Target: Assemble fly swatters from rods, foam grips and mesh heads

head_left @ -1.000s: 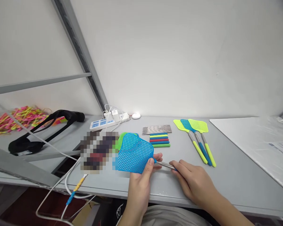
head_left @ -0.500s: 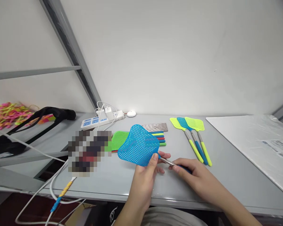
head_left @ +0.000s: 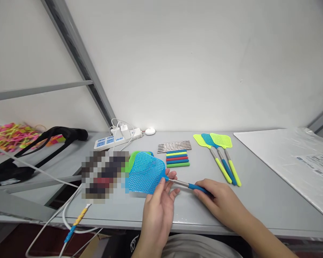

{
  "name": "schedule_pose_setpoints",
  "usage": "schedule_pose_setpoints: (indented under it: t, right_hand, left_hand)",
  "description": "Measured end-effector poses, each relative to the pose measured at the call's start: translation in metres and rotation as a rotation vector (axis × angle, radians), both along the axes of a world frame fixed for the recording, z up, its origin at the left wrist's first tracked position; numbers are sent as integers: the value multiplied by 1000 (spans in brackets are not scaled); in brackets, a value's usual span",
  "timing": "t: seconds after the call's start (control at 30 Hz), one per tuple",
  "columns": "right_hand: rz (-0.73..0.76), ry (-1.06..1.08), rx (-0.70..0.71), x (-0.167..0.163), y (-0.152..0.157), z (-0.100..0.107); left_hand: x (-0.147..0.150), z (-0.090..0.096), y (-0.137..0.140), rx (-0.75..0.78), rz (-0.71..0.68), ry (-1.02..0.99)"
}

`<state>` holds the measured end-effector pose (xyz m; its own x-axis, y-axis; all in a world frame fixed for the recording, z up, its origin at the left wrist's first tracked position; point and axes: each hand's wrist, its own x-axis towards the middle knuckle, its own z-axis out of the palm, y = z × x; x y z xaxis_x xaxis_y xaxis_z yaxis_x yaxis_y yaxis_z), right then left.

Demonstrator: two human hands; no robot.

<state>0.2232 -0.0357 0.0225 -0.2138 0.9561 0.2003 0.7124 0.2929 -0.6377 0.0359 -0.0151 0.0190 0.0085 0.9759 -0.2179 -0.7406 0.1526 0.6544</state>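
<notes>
A blue fly swatter [head_left: 146,172] with a perforated head is held between both hands above the table's front. My left hand [head_left: 160,202] pinches its neck, thumb on top, where the head meets the metal rod. My right hand [head_left: 218,199] is wrapped round the blue handle, whose end it hides. Behind the swatter head, a green swatter head [head_left: 134,156] lies partly covered. Several coloured handle grips [head_left: 177,158] lie in a row beyond my left hand, with several metal rods [head_left: 174,146] behind them.
Three whole swatters [head_left: 223,157] lie fanned at the right. A white wrapped board [head_left: 285,161] covers the table's right side. Power strip [head_left: 104,142], white cables [head_left: 67,215], a black strap-like frame [head_left: 61,139] and a heap of pink-yellow pieces [head_left: 13,138] are at the left.
The blue swatter has moved left and its head lies flatter. My left hand has moved left with it, away from my right hand, and more of the rod and handle shows between them.
</notes>
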Motion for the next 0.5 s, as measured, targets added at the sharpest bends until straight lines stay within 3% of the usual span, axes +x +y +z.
schedule_pose_setpoints:
  t: [0.2,0.5]
  right_hand:
    - [30,31,32,0,-4,1]
    - [76,4,4,-2,-6,3]
  left_hand:
    - [2,-2,-5,128,-148,124]
    - [5,6,-7,143,-127,105]
